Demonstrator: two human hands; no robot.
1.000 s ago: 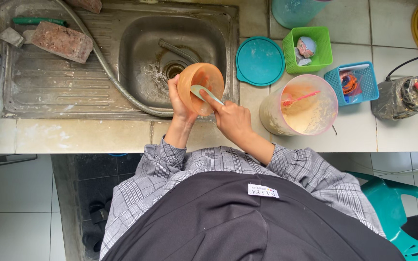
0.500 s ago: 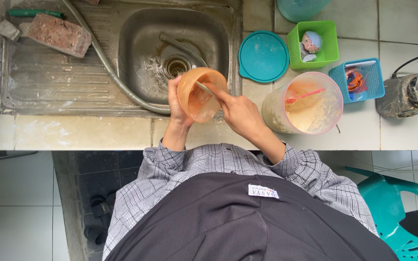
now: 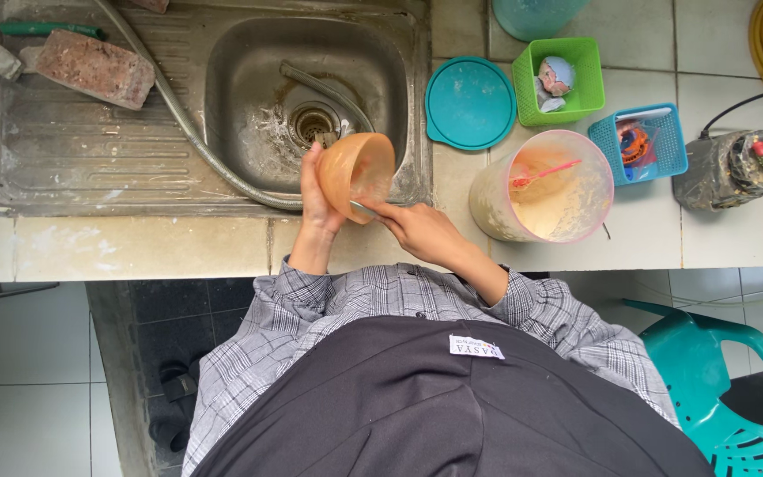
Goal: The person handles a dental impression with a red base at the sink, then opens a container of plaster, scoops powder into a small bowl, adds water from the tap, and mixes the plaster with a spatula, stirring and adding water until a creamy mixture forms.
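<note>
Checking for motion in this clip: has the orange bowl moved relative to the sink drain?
Yes. The orange bowl has shifted toward the sink drain and tilted further over the basin.

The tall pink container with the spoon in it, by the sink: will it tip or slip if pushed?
The pink container looks partly full of pale batter, so probably bottom-heavy and steady. Its smeared plastic wall may be slippery. The pink spoon leaning inside would likely shift.

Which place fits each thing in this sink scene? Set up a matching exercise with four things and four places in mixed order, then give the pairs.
Things:
1. orange bowl
2. teal lid
3. brick
4. pink spoon

Places:
A. on the draining board
B. in the large tub of batter
C. held in the left hand over the sink's edge
D. flat on the tiled counter beside the green basket

Pairs: 1-C, 2-D, 3-A, 4-B
</note>
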